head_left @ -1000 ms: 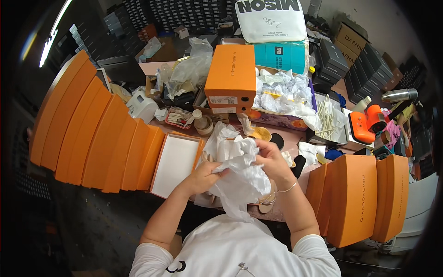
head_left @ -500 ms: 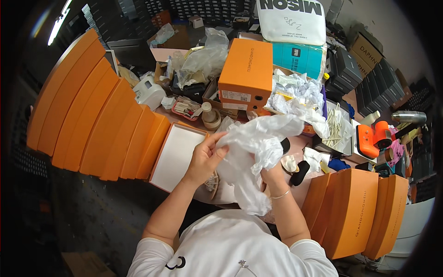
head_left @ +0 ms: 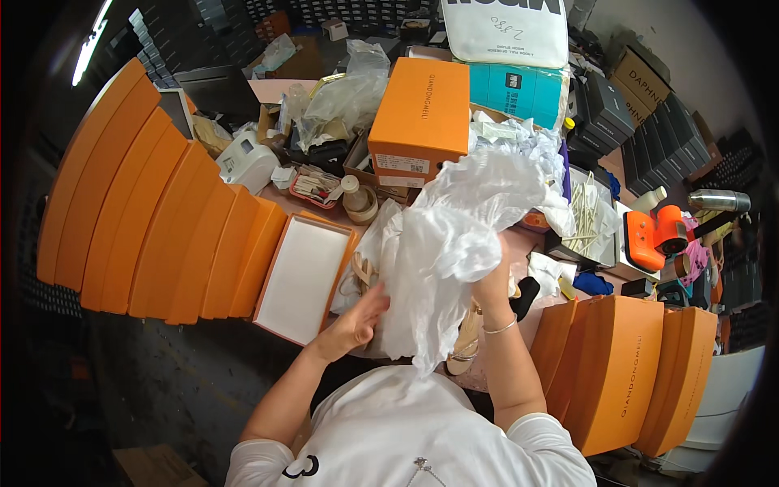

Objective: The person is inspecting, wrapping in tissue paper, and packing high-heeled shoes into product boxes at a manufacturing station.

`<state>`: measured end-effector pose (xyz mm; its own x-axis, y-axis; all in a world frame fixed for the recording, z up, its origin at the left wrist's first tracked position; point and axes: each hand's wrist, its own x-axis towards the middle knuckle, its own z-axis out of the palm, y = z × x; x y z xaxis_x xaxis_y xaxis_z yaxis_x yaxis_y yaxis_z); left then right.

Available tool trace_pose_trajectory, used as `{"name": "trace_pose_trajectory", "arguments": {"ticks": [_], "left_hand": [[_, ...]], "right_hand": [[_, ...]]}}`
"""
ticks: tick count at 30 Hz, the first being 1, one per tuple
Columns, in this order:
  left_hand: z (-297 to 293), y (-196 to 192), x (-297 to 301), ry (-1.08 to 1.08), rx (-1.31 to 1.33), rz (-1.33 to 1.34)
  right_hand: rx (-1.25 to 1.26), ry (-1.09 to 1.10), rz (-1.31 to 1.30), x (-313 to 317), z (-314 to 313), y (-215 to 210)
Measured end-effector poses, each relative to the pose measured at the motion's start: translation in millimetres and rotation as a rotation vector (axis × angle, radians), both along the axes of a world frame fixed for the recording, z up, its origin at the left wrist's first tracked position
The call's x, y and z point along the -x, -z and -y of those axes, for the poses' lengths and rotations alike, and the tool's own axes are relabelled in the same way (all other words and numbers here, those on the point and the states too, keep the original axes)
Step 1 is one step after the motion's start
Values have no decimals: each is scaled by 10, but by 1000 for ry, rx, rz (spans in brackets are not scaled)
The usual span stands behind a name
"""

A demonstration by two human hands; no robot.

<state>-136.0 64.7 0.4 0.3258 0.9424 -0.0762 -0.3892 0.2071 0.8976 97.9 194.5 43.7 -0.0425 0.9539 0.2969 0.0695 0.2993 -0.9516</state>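
A large crumpled sheet of white tissue paper hangs in front of me, spread over the middle of the table. My right hand is closed around its right part, fingers partly covered by the paper. At the lower left edge of the sheet, my left hand is open, fingers stretched toward it; whether they touch it I cannot tell. A beige sandal lies beneath my right wrist. Part of another sandal shows left of the paper. An orange-edged box part with a white inside lies farther left.
Orange shoe boxes stand in a row at left, and more orange boxes at right. Behind the paper are an orange shoe box, a heap of crumpled paper, a white bottle and an orange heat tool.
My left hand has let go of the paper and moved down toward me. The sheet hangs more spread out in my right hand, which has risen slightly. The sandals show more.
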Motion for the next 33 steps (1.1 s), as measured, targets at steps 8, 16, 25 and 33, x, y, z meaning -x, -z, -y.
{"name": "trace_pose_trajectory", "arguments": {"ticks": [8,16,25,33], "left_hand": [[-658,-94,-235,-94,169,-114],[-666,-87,195,-192,-367,-289],[-484,-640,86,1,23,-85],[-185,104,-115,-187,51,-342]], "right_hand": [[-146,-378,79,84,244,-266],[-179,-779,422,-490,324,-690],[314,-635,141,155,276,-180],[-226,-417,517,228,477,-241]]}}
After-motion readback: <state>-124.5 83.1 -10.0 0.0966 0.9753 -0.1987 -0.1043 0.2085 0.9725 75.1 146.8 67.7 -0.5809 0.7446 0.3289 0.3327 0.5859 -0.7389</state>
